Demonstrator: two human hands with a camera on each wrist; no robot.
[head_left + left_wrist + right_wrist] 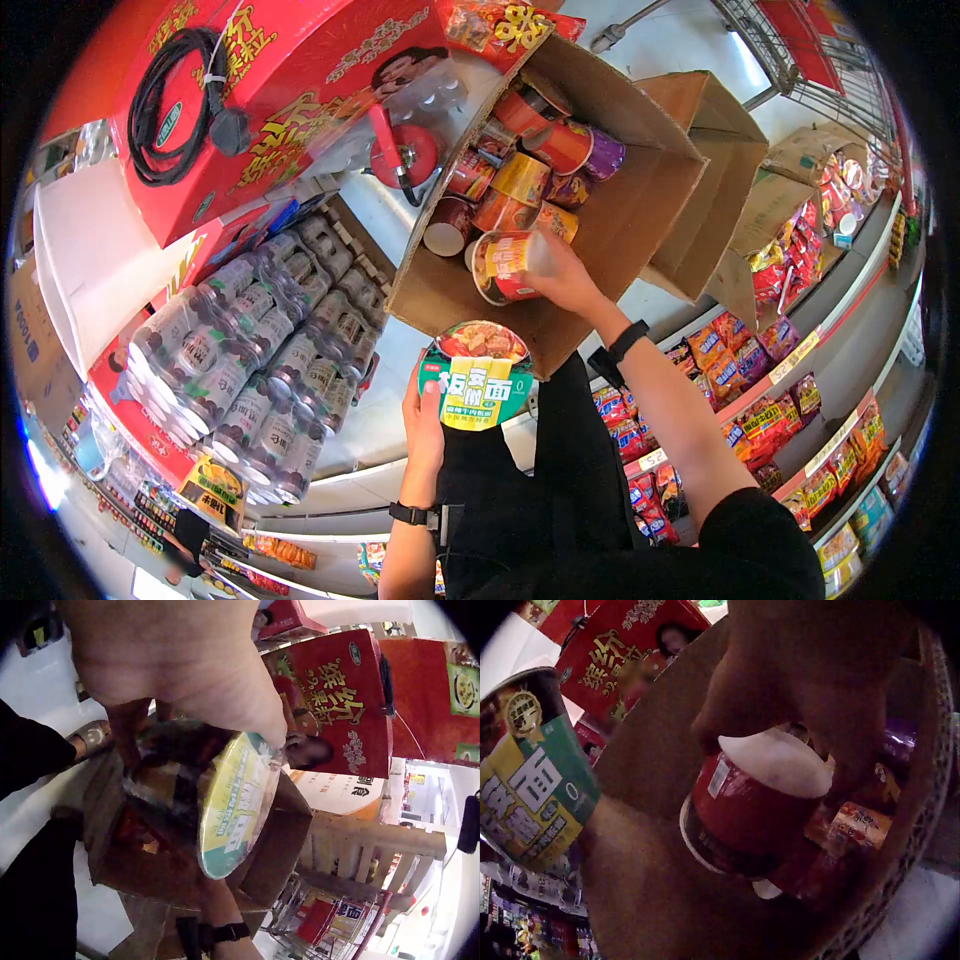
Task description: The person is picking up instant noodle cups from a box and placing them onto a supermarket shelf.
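In the head view, my left hand holds a green and yellow instant noodle cup, its lid picturing meat chunks, just outside the near edge of an open cardboard box. My right hand reaches into that box and grips a red instant noodle cup. The right wrist view shows this red cup with its white base up towards my palm, fingers and thumb around that end. Several more noodle cups, red, orange and purple, lie jumbled deeper in the box.
Shrink-wrapped bottles are stacked at the left, below a large red carton with a coiled black cable. Another open cardboard box stands beyond the first. Shelves of packets line the right; a shopping cart is at the far right.
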